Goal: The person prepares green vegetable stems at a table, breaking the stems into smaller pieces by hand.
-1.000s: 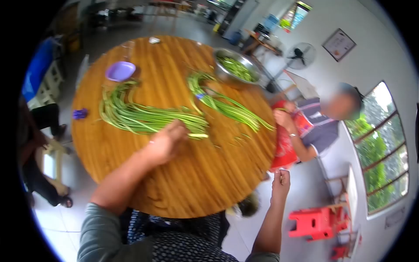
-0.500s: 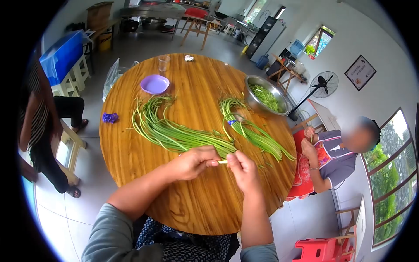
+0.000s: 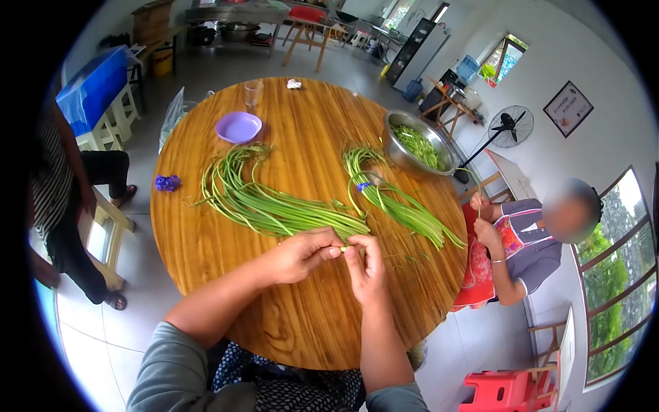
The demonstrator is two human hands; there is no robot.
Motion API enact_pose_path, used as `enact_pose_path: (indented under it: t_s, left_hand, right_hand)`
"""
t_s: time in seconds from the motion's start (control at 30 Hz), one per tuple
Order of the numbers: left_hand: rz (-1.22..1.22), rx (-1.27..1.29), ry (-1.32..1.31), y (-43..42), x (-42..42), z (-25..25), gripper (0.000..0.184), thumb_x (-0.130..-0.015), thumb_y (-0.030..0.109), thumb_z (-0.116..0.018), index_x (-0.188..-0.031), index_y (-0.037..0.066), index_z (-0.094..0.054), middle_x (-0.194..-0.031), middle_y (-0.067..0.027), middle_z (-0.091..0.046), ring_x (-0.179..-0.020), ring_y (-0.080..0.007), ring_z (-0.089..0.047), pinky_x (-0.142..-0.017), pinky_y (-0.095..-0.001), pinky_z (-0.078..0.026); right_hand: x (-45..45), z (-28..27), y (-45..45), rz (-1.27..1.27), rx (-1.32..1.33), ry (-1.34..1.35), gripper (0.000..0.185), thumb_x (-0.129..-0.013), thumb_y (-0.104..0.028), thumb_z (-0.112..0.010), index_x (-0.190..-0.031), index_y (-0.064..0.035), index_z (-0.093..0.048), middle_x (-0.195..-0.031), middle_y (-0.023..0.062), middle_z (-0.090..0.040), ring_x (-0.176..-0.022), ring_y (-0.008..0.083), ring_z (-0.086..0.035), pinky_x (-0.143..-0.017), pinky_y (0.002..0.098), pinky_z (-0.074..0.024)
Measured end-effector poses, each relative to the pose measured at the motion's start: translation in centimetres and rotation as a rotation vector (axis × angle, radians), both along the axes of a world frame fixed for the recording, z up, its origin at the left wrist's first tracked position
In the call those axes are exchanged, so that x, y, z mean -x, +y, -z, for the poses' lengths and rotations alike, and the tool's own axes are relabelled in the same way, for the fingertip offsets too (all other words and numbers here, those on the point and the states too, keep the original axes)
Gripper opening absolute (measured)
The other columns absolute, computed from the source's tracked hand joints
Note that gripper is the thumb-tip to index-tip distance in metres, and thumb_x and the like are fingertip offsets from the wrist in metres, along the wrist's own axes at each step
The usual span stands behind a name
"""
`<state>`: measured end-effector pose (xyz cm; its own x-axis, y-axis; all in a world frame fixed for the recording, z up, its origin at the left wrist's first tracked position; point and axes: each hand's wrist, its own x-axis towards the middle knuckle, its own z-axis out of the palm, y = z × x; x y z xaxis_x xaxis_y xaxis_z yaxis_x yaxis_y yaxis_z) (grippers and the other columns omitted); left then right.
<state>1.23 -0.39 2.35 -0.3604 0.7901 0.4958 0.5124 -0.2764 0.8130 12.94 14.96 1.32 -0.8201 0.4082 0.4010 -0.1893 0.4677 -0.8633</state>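
Observation:
My left hand point(image 3: 302, 257) is closed in a pinch on a short green garlic scape point(image 3: 344, 249) over the near part of the table. The other end of the scape is pinched by my right hand point(image 3: 365, 269), its thumb and fingers almost touching my left fingertips. Much of the scape is hidden by the fingers. Just beyond my hands lies a loose pile of long garlic scapes point(image 3: 274, 209), with curled ends at the far left. To its right rests a second bundle of scapes point(image 3: 405, 214), wrapped with a blue tie point(image 3: 364, 186).
A steel bowl point(image 3: 392, 147) of cut green pieces stands at the table's point(image 3: 302, 137) far right edge. A purple dish point(image 3: 238, 128), a clear cup point(image 3: 253, 93) and a crumpled purple item point(image 3: 167, 182) sit leftward. One person point(image 3: 518, 254) sits at right, another point(image 3: 62, 178) at left.
My right hand has moved left, closing the gap to my left hand, so less of the scape shows between them. The left hand has stayed nearly in place.

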Motion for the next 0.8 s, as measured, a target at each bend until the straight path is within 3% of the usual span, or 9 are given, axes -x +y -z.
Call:
enact_pose_path:
  t_s: [0.2, 0.27, 0.4, 0.47, 0.57, 0.6, 0.67, 0.77, 0.8]
  left_hand:
    - [-0.003, 0.114, -0.132, 0.2, -0.5, 0.1, 0.017, -0.098, 0.017, -0.053, -0.097, 0.001, -0.057, -0.086, -0.0122, -0.058, -0.082, -0.0244, -0.057, -0.076, -0.0337, -0.046]
    - [0.009, 0.122, -0.179, 0.4, -0.3, 0.8, 0.019, -0.100, 0.019, -0.051, -0.098, 0.001, -0.058, -0.086, -0.0066, -0.058, -0.081, -0.0164, -0.054, -0.077, -0.0308, -0.045]
    - [0.028, 0.143, -0.235, 0.4, -0.2, 0.8, 0.019, -0.101, 0.017, -0.049, -0.096, 0.001, -0.057, -0.080, -0.0071, -0.057, -0.078, -0.0172, -0.054, -0.075, -0.0311, -0.045]
    - [0.021, 0.181, -0.324, 0.4, -0.1, 0.9, 0.021, -0.102, 0.019, -0.048, -0.096, 0.002, -0.058, -0.084, -0.0027, -0.055, -0.081, -0.0114, -0.050, -0.077, -0.0276, -0.044]
    - [0.101, 0.122, -0.398, 0.9, 0.2, 2.3, 0.022, -0.102, 0.019, -0.047, -0.096, 0.002, -0.058, -0.084, -0.0017, -0.055, -0.081, -0.0106, -0.050, -0.078, -0.0271, -0.044]
    - [0.100, 0.127, -0.392, 1.0, 0.3, 2.5, 0.022, -0.102, 0.019, -0.047, -0.096, 0.002, -0.058, -0.084, -0.0017, -0.055, -0.081, -0.0106, -0.050, -0.078, -0.0271, -0.044]
    - [0.074, 0.148, -0.380, 1.2, 0.2, 2.6, 0.021, -0.103, 0.019, -0.046, -0.097, 0.002, -0.058, -0.084, -0.0019, -0.054, -0.081, -0.0109, -0.050, -0.078, -0.0266, -0.043]
    - [0.025, 0.142, -0.322, 1.2, -0.4, 2.1, 0.023, -0.102, 0.020, -0.047, -0.097, 0.002, -0.059, -0.080, -0.0025, -0.054, -0.077, -0.0128, -0.050, -0.074, -0.0273, -0.044]
    - [0.022, 0.141, -0.320, 1.2, -0.3, 2.0, 0.023, -0.102, 0.020, -0.047, -0.097, 0.002, -0.059, -0.080, -0.0025, -0.054, -0.077, -0.0128, -0.050, -0.074, -0.0273, -0.044]
  right_hand:
    - [0.3, 0.2, -0.5, -0.055, -0.011, 0.016, 0.023, -0.099, -0.026, -0.055, -0.097, -0.0026, -0.054, -0.083, 0.0055, -0.060, -0.072, 0.0137, -0.054, -0.069, 0.0259, -0.0453]
    - [0.4, 0.5, -0.7, -0.049, 0.118, -0.036, 0.024, -0.099, -0.026, -0.054, -0.096, -0.0023, -0.053, -0.079, 0.0059, -0.061, -0.070, 0.0143, -0.056, -0.067, 0.0269, -0.0466]
    - [0.5, 1.2, -0.4, -0.090, 0.333, -0.086, 0.024, -0.100, -0.026, -0.054, -0.096, -0.0022, -0.053, -0.079, 0.0070, -0.062, -0.071, 0.0154, -0.058, -0.066, 0.0297, -0.0473]
    - [0.7, 1.3, -0.7, -0.074, 0.086, 0.031, 0.020, -0.101, -0.025, -0.052, -0.096, -0.0054, -0.049, -0.076, -0.0001, -0.054, -0.062, 0.0052, -0.040, -0.054, 0.0215, -0.0343]
    - [1.0, 0.7, -0.6, -0.011, -0.283, 0.137, 0.019, -0.100, -0.023, -0.052, -0.093, -0.0064, -0.048, -0.075, -0.0002, -0.053, -0.059, 0.0049, -0.038, -0.052, 0.0222, -0.0324]
    - [1.0, 0.8, -0.6, -0.010, -0.279, 0.143, 0.019, -0.100, -0.023, -0.052, -0.093, -0.0064, -0.048, -0.075, -0.0002, -0.053, -0.059, 0.0049, -0.038, -0.052, 0.0222, -0.0324]
    - [0.7, 1.2, -0.3, -0.121, 0.265, 0.043, 0.017, -0.098, -0.022, -0.057, -0.094, -0.0064, -0.052, -0.075, -0.0004, -0.058, -0.058, 0.0064, -0.044, -0.052, 0.0221, -0.0359]
    - [0.8, 0.1, 0.6, -0.076, 0.929, 0.210, 0.019, -0.098, -0.027, -0.056, -0.086, -0.0125, -0.051, -0.063, -0.0045, -0.040, -0.047, 0.0073, -0.033, -0.043, 0.0247, -0.0252]
    - [0.6, 0.5, 2.2, -0.142, 1.023, 0.238, 0.023, -0.099, -0.032, -0.052, -0.087, -0.0130, -0.051, -0.062, -0.0040, -0.039, -0.047, 0.0074, -0.032, -0.043, 0.0241, -0.0260]
